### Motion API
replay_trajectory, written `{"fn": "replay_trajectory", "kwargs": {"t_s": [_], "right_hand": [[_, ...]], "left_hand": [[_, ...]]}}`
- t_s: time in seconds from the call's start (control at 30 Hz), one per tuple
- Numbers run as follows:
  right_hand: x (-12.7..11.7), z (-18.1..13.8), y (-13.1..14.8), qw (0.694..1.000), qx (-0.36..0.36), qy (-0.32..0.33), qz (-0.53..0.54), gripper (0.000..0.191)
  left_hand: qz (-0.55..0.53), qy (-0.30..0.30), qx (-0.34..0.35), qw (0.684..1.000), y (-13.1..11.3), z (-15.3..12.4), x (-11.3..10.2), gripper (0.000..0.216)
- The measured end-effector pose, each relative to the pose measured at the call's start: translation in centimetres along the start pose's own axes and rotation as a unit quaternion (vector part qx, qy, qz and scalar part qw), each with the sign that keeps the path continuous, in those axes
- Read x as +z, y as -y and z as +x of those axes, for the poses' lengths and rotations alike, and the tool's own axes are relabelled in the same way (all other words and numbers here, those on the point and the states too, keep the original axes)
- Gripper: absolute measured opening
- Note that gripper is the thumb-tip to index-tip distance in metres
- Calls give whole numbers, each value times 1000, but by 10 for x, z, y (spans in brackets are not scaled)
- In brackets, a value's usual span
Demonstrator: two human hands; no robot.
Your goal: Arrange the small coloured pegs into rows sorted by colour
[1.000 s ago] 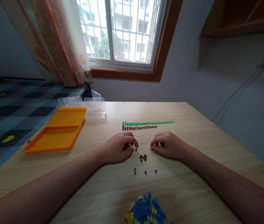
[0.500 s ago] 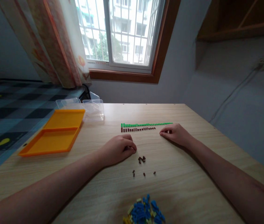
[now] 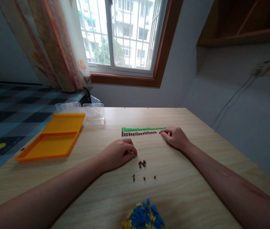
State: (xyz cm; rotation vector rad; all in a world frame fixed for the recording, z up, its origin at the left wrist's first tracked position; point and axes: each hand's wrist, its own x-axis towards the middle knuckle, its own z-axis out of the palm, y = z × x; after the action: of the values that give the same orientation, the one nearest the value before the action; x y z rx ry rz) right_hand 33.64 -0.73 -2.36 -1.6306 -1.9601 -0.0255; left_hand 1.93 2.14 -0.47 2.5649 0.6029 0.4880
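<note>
Two rows of tiny bricks run across the far part of my wooden table [image 3: 184,171], the green row [image 3: 139,129] behind the brown row [image 3: 138,134]. With my right hand [image 3: 175,137] I pinch a small brown brick [image 3: 159,132] between thumb and forefinger, just past the right end of the brown row, a slight gap between them; that hand hides the green row's right end. My left hand [image 3: 120,155] rests on the table nearer me, fingers curled toward the thumb; I cannot tell whether they close on anything. Near it sits a small brown heap [image 3: 142,164], with four loose brown pieces [image 3: 144,178] closer to me. Nearest of all lies a blue and yellow pile [image 3: 141,216]. An open orange case [image 3: 56,144] stands at left.
</note>
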Motion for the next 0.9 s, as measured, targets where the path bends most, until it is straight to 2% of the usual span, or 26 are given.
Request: {"fn": "replay_trajectory", "kwargs": {"t_s": [0.73, 0.9], "right_hand": [[6, 2, 3, 1000, 0, 5, -6, 25], [6, 1, 6, 1000, -6, -20, 8, 26]], "left_hand": [[3, 4, 2, 1000, 0, 1, 1, 15], [6, 6, 4, 1000, 2, 0, 2, 15]]}}
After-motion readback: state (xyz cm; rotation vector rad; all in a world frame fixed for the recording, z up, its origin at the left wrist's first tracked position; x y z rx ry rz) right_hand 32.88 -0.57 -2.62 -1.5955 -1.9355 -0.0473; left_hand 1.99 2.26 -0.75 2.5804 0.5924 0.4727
